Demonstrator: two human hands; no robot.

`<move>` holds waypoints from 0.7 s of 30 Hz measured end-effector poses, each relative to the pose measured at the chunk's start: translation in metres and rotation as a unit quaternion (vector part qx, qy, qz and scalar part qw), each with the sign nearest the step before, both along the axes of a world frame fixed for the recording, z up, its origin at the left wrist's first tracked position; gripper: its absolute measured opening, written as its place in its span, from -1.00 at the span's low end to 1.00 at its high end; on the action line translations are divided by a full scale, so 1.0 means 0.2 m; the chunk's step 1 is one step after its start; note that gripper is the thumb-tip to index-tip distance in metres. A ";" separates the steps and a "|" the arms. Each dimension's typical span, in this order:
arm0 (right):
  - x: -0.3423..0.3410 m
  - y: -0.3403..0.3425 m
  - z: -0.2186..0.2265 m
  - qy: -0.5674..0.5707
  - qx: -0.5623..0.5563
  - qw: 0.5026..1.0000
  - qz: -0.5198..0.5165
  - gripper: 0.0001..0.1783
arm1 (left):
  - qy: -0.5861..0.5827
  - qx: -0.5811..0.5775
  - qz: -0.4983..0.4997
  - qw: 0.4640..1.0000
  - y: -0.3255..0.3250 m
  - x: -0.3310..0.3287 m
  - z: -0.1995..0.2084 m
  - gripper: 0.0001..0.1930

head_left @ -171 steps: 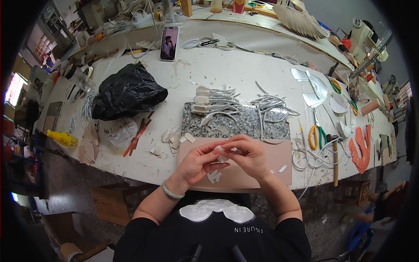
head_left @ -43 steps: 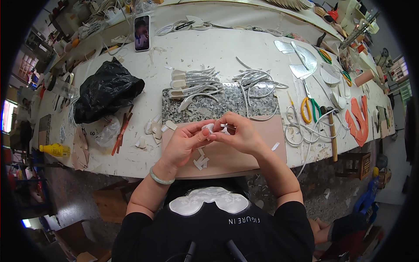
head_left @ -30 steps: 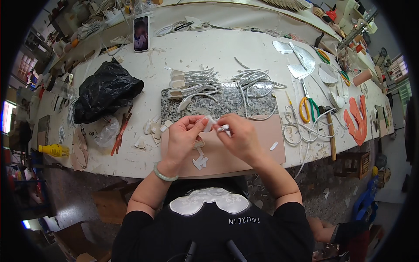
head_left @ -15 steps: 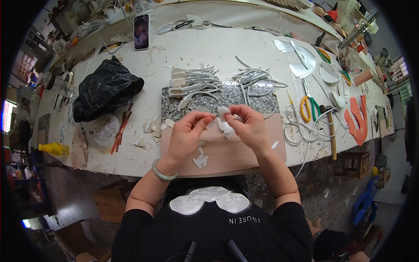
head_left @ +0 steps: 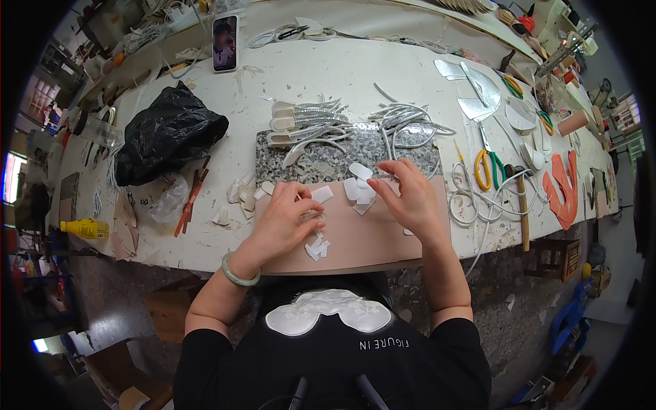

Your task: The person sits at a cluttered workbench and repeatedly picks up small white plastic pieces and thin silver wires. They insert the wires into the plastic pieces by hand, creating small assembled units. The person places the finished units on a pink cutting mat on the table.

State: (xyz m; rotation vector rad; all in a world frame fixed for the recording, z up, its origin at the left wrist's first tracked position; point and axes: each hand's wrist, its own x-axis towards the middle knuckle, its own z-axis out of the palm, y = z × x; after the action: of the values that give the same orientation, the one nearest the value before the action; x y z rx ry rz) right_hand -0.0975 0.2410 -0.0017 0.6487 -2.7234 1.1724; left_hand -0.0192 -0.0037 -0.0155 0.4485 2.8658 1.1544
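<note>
My left hand (head_left: 290, 217) is low over a tan board (head_left: 369, 232), thumb and bent fingers apart, with nothing plainly held. A white rectangular piece (head_left: 322, 195) lies beside its fingertips, and small white strips (head_left: 317, 247) lie just below them. To the right, my right hand (head_left: 412, 198) hovers with thumb and forefinger spread, holding nothing. Next to its thumb sits a cluster of thin white rounded pieces (head_left: 358, 188), partly overlapping, at the seam of the board and a speckled granite slab (head_left: 321, 164). Silvery cords with pale rounded tabs (head_left: 283, 123) rest across the slab.
A black plastic bag (head_left: 167, 133) and red strips (head_left: 192, 198) are on the left. A phone (head_left: 225, 44) stands at the back. Right of the board are scissors (head_left: 482, 167), a white cord (head_left: 465, 205), a hammer (head_left: 524, 219) and coral-coloured cut pieces (head_left: 562, 191).
My hands have moved apart. The rounded white piece that was in my right fingers now lies with the cluster. My left hand has come down beside the white rectangular piece.
</note>
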 end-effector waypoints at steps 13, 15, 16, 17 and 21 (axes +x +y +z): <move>0.19 -0.20 -0.02 0.026 -0.097 0.985 0.138 -0.77 | -0.196 0.530 0.155 0.810 0.11 0.05 0.03 -0.74; 0.19 -0.21 0.00 0.055 -0.132 0.980 0.139 -0.72 | -0.214 0.555 0.150 0.790 0.12 0.07 0.06 -0.73; 0.18 -0.21 0.01 0.070 -0.150 0.976 0.140 -0.69 | -0.222 0.567 0.147 0.779 0.12 0.07 0.08 -0.73; 0.18 -0.20 0.01 0.080 -0.150 0.973 0.156 -0.67 | -0.231 0.552 0.137 0.789 0.11 0.07 0.09 -0.73; 0.15 -0.17 0.05 0.151 -0.095 0.965 0.192 -0.60 | -0.251 0.496 0.101 0.825 0.05 0.08 0.11 -0.75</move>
State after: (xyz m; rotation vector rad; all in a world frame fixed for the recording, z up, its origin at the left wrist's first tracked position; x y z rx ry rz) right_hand -0.0677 0.2078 0.0088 1.2505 -2.2590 1.2640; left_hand -0.0029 0.0070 0.0062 -0.1817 1.7023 2.3163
